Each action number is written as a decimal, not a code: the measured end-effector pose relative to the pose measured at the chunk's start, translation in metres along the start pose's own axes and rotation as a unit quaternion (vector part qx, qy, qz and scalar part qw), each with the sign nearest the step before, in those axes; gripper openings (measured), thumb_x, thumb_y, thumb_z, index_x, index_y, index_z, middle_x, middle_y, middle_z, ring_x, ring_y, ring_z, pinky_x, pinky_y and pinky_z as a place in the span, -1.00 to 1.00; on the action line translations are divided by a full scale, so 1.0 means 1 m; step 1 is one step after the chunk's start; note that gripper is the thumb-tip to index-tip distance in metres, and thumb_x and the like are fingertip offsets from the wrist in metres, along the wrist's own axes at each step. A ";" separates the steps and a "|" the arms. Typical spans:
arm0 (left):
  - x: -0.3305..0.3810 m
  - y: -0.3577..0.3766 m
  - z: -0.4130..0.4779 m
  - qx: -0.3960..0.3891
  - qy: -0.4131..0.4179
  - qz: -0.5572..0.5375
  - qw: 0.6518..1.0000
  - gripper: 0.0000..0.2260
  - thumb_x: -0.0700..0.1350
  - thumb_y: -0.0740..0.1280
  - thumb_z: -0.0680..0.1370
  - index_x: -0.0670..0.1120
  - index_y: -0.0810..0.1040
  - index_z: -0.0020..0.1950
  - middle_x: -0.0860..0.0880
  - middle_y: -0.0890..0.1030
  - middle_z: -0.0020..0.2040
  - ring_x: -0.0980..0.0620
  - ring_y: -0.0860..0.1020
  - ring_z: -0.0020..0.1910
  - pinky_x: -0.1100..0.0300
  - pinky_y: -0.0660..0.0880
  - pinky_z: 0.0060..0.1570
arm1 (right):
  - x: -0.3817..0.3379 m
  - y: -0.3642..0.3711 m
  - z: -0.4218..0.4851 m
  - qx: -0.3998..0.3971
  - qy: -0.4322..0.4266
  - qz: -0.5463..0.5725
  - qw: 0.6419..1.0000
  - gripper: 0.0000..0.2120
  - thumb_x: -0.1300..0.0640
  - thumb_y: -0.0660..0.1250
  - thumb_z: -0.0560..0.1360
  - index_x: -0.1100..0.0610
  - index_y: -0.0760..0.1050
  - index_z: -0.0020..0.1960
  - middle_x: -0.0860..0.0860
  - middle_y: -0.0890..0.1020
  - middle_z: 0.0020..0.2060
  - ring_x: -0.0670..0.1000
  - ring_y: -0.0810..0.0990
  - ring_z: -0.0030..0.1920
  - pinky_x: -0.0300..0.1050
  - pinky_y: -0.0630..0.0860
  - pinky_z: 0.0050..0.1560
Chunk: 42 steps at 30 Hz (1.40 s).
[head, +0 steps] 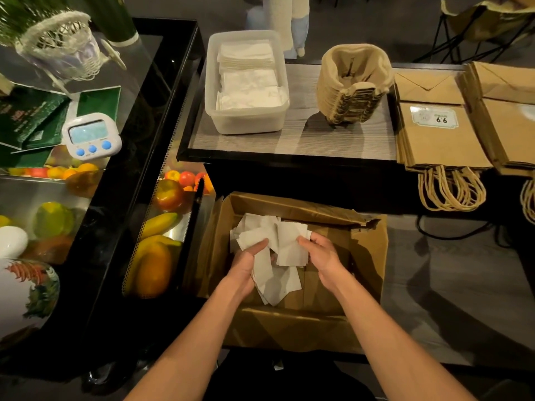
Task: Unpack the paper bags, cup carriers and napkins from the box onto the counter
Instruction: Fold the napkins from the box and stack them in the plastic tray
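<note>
An open cardboard box (367,250) stands on the floor below the counter. Both my hands are inside it, holding a loose bundle of white napkins (285,241). My left hand (246,263) grips the bundle from the left and my right hand (321,256) grips it from the right. On the counter (295,140) stand a clear plastic tub (220,111) with white napkins stacked in it, a stack of brown pulp cup carriers (351,88), and two piles of brown paper bags (437,137) with twisted handles hanging over the front edge.
A glass display case (162,117) with fruit inside stands to the left of the box. On top of it are a white digital timer (91,137), green packets and a woven basket. A black cable lies on the floor at right.
</note>
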State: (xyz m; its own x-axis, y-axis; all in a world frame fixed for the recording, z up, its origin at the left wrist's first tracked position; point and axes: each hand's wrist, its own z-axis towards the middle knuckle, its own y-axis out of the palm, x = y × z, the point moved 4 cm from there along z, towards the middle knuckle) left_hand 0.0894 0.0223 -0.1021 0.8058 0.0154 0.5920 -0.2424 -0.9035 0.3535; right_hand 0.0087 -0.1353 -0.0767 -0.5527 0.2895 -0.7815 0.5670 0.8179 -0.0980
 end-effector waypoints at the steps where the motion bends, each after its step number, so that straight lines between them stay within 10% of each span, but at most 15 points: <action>1: 0.000 -0.002 0.002 0.014 0.005 -0.004 1.000 -0.58 -0.05 0.52 0.50 0.01 0.52 0.32 -0.18 0.64 0.22 -0.22 0.59 0.22 -0.27 0.51 0.29 | 0.000 -0.003 0.001 0.016 0.008 0.018 1.000 -0.82 0.02 0.31 0.64 0.06 0.51 0.20 0.01 0.58 0.12 -0.03 0.55 0.08 -0.20 0.46 -0.15; 8: 0.009 -0.008 0.003 0.031 0.027 0.036 0.998 -0.68 -0.07 0.45 0.55 -0.07 0.58 0.29 -0.20 0.66 0.14 -0.20 0.62 0.12 -0.07 0.59 0.04 | -0.033 -0.017 -0.011 -0.051 -0.082 -0.005 0.995 -0.87 0.10 0.31 0.64 -0.03 0.51 0.17 -0.08 0.52 0.11 -0.07 0.52 0.07 -0.28 0.43 -0.09; 28: 0.010 0.017 -0.015 -0.094 -0.012 -0.072 0.993 -0.48 0.29 0.18 0.57 -0.03 0.64 0.29 -0.23 0.65 0.25 -0.19 0.63 0.17 -0.21 0.40 0.36 | -0.031 0.024 -0.009 -0.052 -0.064 -0.019 0.996 -0.70 0.00 0.34 0.62 -0.13 0.45 0.34 -0.05 0.61 0.20 -0.04 0.63 0.10 -0.02 0.66 0.05; 36: 0.010 0.018 -0.005 -0.074 -0.022 -0.087 0.993 -0.76 -0.08 0.31 0.62 -0.12 0.70 0.18 -0.23 0.69 0.07 -0.18 0.67 0.00 -0.07 0.55 0.08 | -0.017 0.051 -0.021 -0.050 -0.076 -0.171 0.981 -0.50 0.04 0.21 0.68 -0.14 0.17 0.58 -0.06 0.47 0.35 -0.14 0.52 0.06 -0.14 0.64 0.00; 42: 0.010 0.009 -0.005 -0.097 -0.045 -0.104 0.989 -0.72 -0.13 0.23 0.66 -0.15 0.69 0.20 -0.25 0.67 0.13 -0.19 0.65 0.07 -0.15 0.45 0.28 | -0.022 0.049 -0.021 -0.009 -0.171 -0.261 0.950 -0.50 0.16 0.23 0.67 -0.15 0.23 0.54 -0.14 0.34 0.45 -0.06 0.46 0.33 -0.23 0.53 0.15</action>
State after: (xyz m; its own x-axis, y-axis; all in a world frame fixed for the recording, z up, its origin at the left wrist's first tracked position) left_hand 0.0925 0.0163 -0.0894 0.8919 0.1457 0.4281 -0.1584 -0.7860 0.5975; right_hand 0.0359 -0.0914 -0.0511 -0.5227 -0.3332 -0.7847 0.2586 0.8152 -0.5183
